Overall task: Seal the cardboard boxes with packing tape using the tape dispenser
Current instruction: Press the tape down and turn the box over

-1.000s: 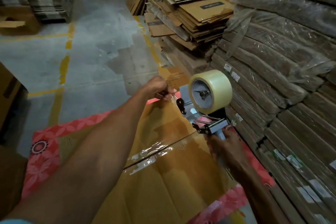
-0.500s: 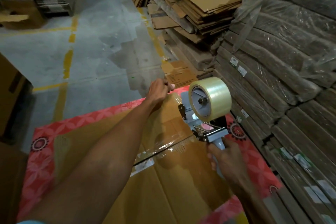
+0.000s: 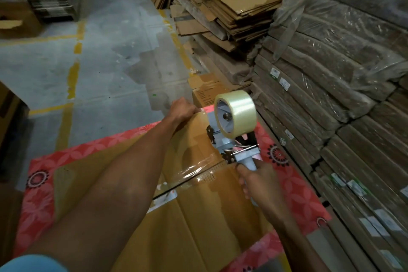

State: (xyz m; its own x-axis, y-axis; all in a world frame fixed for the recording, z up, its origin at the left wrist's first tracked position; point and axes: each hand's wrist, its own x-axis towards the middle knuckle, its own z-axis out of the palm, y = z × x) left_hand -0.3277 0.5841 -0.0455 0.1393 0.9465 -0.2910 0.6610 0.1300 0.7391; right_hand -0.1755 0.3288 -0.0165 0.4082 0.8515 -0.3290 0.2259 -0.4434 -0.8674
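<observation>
One red floral mat (image 3: 37,205) is largely covered by one brown cardboard box (image 3: 209,227), which lies under both hands and is partly hidden by the left forearm (image 3: 114,183). One tape dispenser (image 3: 240,154) with one clear roll (image 3: 239,110) is gripped by its handle in the right hand (image 3: 262,185), over a wrinkled tape strip (image 3: 194,170). The left hand (image 3: 183,109) is set at the box's far edge; its fingers are hidden, so its hold cannot be told.

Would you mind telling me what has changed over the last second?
The left hand, which pinched the tape end in a fist, now presses it down over the far edge of the box. The dispenser has drawn slightly back toward the person. The right hand keeps gripping its handle; the box stays on the mat.
</observation>
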